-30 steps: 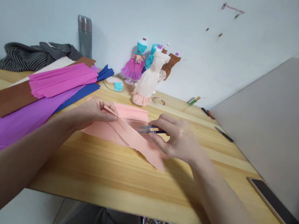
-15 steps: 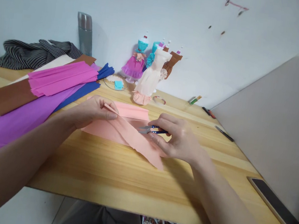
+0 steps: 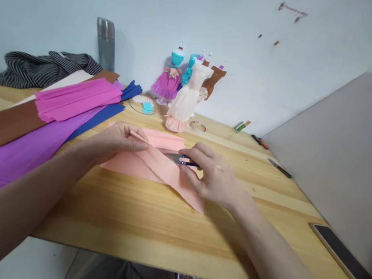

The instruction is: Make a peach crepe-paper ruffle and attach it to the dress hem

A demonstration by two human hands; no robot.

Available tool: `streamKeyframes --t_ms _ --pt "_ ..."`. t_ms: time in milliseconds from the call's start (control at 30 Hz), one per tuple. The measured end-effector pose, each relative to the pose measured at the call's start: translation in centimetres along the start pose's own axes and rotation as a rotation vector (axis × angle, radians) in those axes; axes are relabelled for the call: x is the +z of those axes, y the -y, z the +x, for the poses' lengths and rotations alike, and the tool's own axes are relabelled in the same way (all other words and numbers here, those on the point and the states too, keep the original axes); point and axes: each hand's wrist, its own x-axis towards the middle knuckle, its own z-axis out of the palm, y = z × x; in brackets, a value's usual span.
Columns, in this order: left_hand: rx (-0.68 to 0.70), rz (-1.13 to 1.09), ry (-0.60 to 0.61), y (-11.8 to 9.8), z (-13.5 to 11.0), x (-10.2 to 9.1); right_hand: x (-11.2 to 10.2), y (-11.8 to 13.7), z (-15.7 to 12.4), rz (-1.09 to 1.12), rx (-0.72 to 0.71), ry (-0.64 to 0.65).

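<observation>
A sheet of peach crepe paper (image 3: 156, 165) lies on the wooden table (image 3: 169, 227) in front of me. My left hand (image 3: 114, 140) pinches its raised upper left edge between thumb and fingers. My right hand (image 3: 210, 176) is closed around small thread snips (image 3: 179, 159), whose blades point left into the paper along a cut line. A cut strip of the paper runs diagonally down to the right, under my right hand.
Pink, purple, blue and brown crepe sheets (image 3: 59, 102) lie stacked at the left. Small mannequins in paper dresses (image 3: 186, 90) stand by the wall, beside a metal flask (image 3: 105, 43) and striped cloth (image 3: 43, 67). A phone (image 3: 343, 258) lies near the right edge.
My right hand has moved the snips slightly left, further into the peach paper. My left hand keeps its pinch in the same place.
</observation>
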Motion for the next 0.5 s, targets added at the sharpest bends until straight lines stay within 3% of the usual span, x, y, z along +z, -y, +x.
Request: streamKeyframes --t_ms 300,500 --pt "-0.048 -0.125 -0.011 0.2 -0.3 0.4 1.1 0.6 0.2 0.008 -0.022 -0.072" --pt "-0.010 -0.162 0.025 0.2 -0.3 0.4 1.1 0.6 0.1 0.066 -0.006 -0.085"
